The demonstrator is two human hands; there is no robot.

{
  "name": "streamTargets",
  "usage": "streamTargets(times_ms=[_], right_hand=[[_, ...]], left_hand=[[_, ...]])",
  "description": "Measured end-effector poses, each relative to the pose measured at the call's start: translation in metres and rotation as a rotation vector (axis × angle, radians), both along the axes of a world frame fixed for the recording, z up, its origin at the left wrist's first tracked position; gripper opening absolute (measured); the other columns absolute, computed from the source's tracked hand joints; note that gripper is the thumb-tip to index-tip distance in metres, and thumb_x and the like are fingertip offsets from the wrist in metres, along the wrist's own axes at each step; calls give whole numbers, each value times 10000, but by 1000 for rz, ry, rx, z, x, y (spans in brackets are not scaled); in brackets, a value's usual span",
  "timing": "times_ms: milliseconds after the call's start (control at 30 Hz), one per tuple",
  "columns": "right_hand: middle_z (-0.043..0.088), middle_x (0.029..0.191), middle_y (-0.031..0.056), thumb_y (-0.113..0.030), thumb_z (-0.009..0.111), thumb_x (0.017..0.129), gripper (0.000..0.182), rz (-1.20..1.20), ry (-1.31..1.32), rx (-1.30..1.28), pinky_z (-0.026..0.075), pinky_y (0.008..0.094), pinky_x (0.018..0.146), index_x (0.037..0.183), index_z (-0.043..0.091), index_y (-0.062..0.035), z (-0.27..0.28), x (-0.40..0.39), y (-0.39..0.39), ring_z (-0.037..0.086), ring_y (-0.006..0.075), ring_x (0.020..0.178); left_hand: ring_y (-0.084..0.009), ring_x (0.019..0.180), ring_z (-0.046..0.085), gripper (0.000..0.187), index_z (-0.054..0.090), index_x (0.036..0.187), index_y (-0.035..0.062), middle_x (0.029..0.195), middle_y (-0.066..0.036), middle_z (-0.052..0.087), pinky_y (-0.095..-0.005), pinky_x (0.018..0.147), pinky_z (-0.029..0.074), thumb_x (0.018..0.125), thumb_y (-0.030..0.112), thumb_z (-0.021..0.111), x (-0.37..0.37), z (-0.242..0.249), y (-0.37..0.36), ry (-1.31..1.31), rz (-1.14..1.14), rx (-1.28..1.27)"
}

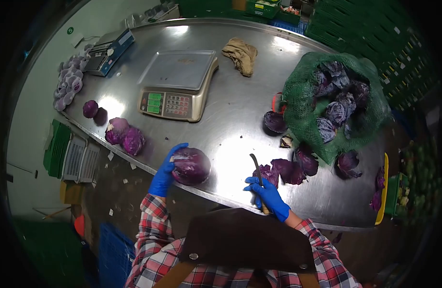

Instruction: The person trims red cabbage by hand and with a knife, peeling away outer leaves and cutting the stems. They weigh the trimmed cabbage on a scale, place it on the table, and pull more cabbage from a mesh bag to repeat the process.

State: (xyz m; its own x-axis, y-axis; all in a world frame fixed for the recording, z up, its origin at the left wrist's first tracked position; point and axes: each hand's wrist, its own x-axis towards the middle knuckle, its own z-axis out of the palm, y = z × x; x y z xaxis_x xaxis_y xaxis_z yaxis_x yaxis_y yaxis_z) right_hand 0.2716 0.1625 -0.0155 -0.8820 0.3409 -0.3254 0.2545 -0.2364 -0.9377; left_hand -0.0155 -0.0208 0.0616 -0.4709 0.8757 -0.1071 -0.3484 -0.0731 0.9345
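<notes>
My left hand [165, 172], in a blue glove, curls round the left side of a large red cabbage [192, 166] near the table's front edge. In my right hand [269, 196], also gloved in blue, is a knife [257, 169] with a curved dark blade pointing away from me and a light handle. Loose purple leaves [286, 169] lie just beyond and to the right of that hand. Two red cabbages [133, 140] touch each other to the left of my left hand, with a small one [90, 109] farther left.
A scale [170, 103] stands at the table's middle left, a brown cloth [240, 55] behind. At the right, a green net bag [297, 103] holds several cabbages. A blue device [116, 52] and purple trays [67, 86] sit back left. Green crates [336, 29] are stacked beyond.
</notes>
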Motion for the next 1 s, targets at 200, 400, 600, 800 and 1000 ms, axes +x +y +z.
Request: streamTargets(times_ms=[200,400,600,800,1000], right_hand=[[600,1061,101,-140,457,916,362,-134,7,-185,413,169,394,1253,438,-10,31,-21,-14,497,56,467],[575,737,27,-193,512,902,460,-206,-97,-89,373,224,379,1347,394,-203,57,-41,-9,419,75,390],[539,675,88,-285,553,867,497,-227,-91,427,440,312,528,1323,421,-138,-21,-40,2,521,154,657],[604,929,110,-295,534,860,461,-242,-76,981,404,430,764,1279,470,-114,-6,-44,4,546,242,790],[549,1156,157,-284,420,933,461,-4,-200,823,458,364,815,1345,349,-91,20,-45,16,611,292,850]], left_hand=[[-229,1151,465,865,384,1294,33,1225,-106,483,-355,984,370,652,513,708,-5,-13,10,219,15,3],[-235,1163,441,794,380,1288,23,1276,-143,432,-352,977,368,648,257,788,60,-77,56,458,168,-287],[-271,1150,451,999,266,1339,12,1281,-184,379,-359,959,397,584,335,836,76,-54,71,1073,-53,-266],[-291,1102,508,973,309,1303,-36,1216,-208,460,-364,922,429,586,368,828,87,-41,86,834,-30,-403],[-301,1050,537,957,355,1278,-35,1150,-207,507,-379,893,443,564,387,832,92,-36,92,881,44,-494]])
